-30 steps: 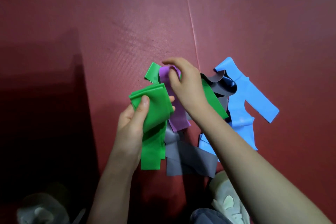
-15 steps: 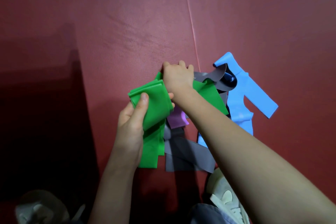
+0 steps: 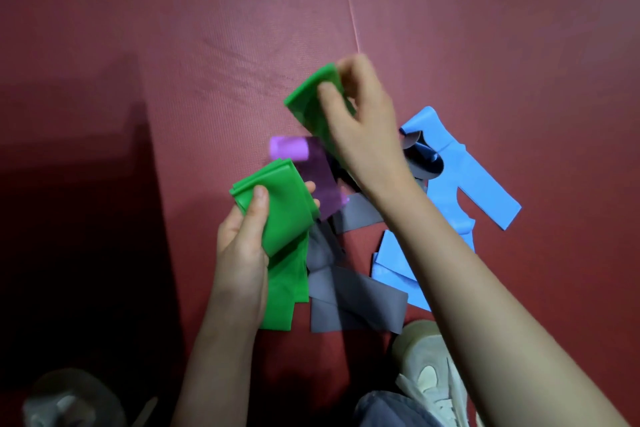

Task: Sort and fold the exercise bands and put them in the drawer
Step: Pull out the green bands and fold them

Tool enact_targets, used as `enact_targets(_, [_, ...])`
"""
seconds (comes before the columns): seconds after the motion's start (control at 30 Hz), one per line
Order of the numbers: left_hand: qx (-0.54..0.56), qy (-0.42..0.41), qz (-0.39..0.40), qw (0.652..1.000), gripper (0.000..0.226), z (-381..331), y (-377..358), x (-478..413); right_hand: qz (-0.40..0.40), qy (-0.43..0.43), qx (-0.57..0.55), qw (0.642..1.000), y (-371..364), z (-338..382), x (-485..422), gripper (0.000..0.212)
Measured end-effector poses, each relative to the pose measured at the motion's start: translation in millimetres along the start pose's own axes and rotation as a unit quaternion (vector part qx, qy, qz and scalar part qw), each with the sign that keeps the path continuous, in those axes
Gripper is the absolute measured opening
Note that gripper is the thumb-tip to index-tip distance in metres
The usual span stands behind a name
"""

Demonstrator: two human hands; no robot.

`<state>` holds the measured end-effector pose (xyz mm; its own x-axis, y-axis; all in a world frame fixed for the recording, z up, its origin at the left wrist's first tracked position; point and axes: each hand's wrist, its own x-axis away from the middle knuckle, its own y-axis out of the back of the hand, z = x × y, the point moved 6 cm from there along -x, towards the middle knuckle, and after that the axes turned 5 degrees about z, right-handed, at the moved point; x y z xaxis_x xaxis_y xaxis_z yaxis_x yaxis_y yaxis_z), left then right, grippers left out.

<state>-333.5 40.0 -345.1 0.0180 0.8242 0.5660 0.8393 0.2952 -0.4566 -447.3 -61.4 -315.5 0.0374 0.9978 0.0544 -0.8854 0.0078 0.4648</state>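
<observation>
Red mat [image 3: 173,28] with a thin seam [image 3: 350,7]; pale shoe [image 3: 429,367] beside grey trouser leg [image 3: 391,409]

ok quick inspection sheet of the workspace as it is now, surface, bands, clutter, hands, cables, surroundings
surface: red mat, textured, with a thin seam running up from the pile
job's things: folded green band and green strip are off the mat; purple band, grey bands and blue bands lie overlapped in a loose pile; no drawer in view
clutter: nothing seen
hands: left hand grips the folded green band, thumb on top; right hand pinches the green strip above the pile
cables: nothing seen
surroundings: pale shoe beside the pile; dark shadow at left
</observation>
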Motion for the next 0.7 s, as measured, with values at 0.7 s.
enact_targets(0.7, [0.020,0.014,-0.055,0.998,0.027,9.4,7.0,-3.6,0.158,-0.211,-0.162,0.951,-21.4,-5.1,78.0,0.024])
